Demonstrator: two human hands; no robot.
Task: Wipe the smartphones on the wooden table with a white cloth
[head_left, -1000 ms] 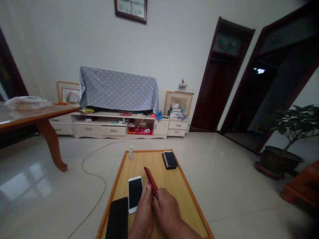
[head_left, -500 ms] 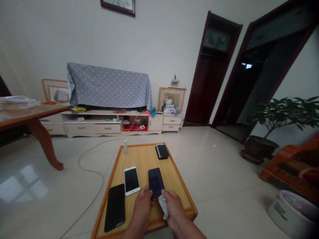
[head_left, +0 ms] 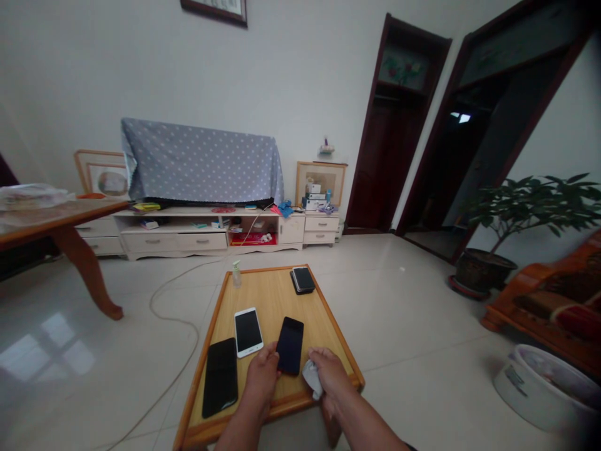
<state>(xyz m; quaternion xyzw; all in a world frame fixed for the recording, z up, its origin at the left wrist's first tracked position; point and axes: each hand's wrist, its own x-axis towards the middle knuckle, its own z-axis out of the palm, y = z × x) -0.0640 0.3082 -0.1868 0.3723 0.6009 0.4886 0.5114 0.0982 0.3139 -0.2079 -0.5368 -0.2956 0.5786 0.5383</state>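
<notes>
On a low wooden table with an orange-brown rim (head_left: 291,404), a dark-screened phone (head_left: 290,346) lies flat near the front. My left hand (head_left: 261,374) is at its lower left corner, with the fingertips at its edge. My right hand (head_left: 331,373) pinches a small grey-white cloth (head_left: 312,379) just right of that phone. Left of my hands lie a white-framed phone (head_left: 248,332) and a larger black phone (head_left: 220,377). A black phone on a dark case (head_left: 303,279) sits at the far edge, beside a small pump bottle (head_left: 236,274).
A long, low cream cabinet (head_left: 197,241) under a dotted grey cloth stands at the back. A wooden table (head_left: 61,216) is at the left, and a potted plant (head_left: 483,269) and wooden seat (head_left: 539,307) are at the right. A white basin (head_left: 547,391) sits low right. A cable (head_left: 173,316) trails across the floor.
A red slim object held on edge between my hands earlier is out of view. The dark phone now lies flat, and my hands have separated, the right one holding the cloth beside it.
</notes>
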